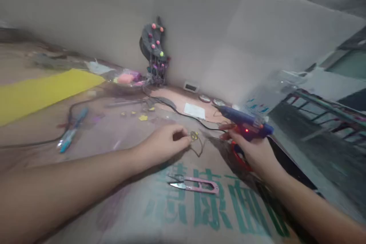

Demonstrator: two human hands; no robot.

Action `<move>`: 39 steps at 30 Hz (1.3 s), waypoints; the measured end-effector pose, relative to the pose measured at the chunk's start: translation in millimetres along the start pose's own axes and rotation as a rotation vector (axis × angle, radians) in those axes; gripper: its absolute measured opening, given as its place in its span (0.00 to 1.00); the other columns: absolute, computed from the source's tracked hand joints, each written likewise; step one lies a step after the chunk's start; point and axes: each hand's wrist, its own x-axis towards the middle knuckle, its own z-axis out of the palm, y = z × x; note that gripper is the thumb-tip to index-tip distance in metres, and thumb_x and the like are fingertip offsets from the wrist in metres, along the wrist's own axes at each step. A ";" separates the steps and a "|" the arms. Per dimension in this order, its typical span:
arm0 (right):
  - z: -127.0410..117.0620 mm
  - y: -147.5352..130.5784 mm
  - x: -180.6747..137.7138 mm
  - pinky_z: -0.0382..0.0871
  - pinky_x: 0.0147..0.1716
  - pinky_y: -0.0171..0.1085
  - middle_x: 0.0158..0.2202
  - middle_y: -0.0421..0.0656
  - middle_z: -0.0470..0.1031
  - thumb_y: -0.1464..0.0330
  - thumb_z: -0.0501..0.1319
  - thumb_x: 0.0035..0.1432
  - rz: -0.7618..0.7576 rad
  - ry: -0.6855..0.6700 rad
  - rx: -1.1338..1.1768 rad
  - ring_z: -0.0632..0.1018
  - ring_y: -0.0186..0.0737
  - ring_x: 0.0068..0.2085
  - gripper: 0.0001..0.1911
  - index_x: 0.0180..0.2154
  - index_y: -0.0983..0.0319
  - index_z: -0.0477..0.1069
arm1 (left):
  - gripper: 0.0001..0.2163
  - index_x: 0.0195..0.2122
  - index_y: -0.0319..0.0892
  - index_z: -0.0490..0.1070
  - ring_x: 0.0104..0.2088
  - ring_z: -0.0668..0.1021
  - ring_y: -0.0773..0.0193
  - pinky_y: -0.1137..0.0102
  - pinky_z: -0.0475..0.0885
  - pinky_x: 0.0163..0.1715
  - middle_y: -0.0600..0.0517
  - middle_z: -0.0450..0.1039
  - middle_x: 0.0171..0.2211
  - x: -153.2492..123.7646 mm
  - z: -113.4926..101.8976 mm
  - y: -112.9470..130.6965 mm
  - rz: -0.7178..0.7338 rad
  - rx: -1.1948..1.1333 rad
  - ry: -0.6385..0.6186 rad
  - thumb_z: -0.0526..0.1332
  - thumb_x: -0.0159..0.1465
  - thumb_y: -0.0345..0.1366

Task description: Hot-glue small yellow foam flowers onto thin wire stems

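Note:
My left hand (167, 143) is closed in a pinch on a small yellow piece (194, 135) just above the table. A thin brown string (199, 154) hangs in a loop from that piece. On the right, my right hand (256, 150) grips a blue glue gun (243, 119), its nozzle pointing left and a red light lit on its side. Under this hand shows a red loop (240, 156), partly hidden, whose kind I cannot make out. Pink thread snips (200, 185) lie on the table in front of both hands, blades to the left.
A black cable (185, 115) crosses the table behind my hands. Yellow flower cutouts (143, 117), a blue pen (70, 133) and a yellow sheet (42, 93) lie leftward. A grey crescent ornament with coloured balls (154, 42) stands against the wall. The table's edge drops off at right.

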 end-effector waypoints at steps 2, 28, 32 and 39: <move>3.2 3.6 -13.3 0.74 0.38 0.37 0.35 0.42 0.79 0.63 0.60 0.59 -0.064 -0.024 -0.069 0.80 0.40 0.34 0.08 0.37 0.60 0.73 | 0.09 0.29 0.41 0.69 0.26 0.72 0.66 0.73 0.62 0.25 0.56 0.70 0.24 0.8 1.8 -0.8 -0.023 -0.004 -0.004 0.55 0.61 0.40; 6.6 1.5 -31.0 0.72 0.30 0.35 0.30 0.40 0.78 0.63 0.63 0.55 -0.426 -0.146 -0.331 0.78 0.39 0.30 0.05 0.32 0.58 0.72 | 0.06 0.27 0.42 0.67 0.26 0.70 0.66 0.72 0.61 0.26 0.56 0.69 0.24 -4.4 0.0 2.6 0.021 0.066 0.099 0.55 0.58 0.36; 7.2 2.7 -28.7 0.69 0.26 0.34 0.26 0.38 0.75 0.63 0.62 0.55 -0.361 -0.126 -0.367 0.76 0.36 0.26 0.06 0.29 0.58 0.70 | 0.05 0.26 0.42 0.66 0.25 0.69 0.67 0.72 0.61 0.26 0.57 0.68 0.23 -5.0 0.7 1.8 0.029 0.074 0.131 0.55 0.58 0.35; 8.4 2.7 -27.5 0.67 0.25 0.33 0.25 0.38 0.74 0.63 0.62 0.55 -0.409 -0.123 -0.371 0.75 0.35 0.26 0.06 0.29 0.58 0.71 | 0.06 0.26 0.42 0.65 0.24 0.68 0.68 0.73 0.60 0.25 0.57 0.67 0.22 -6.5 0.7 2.7 0.033 0.066 0.123 0.55 0.59 0.35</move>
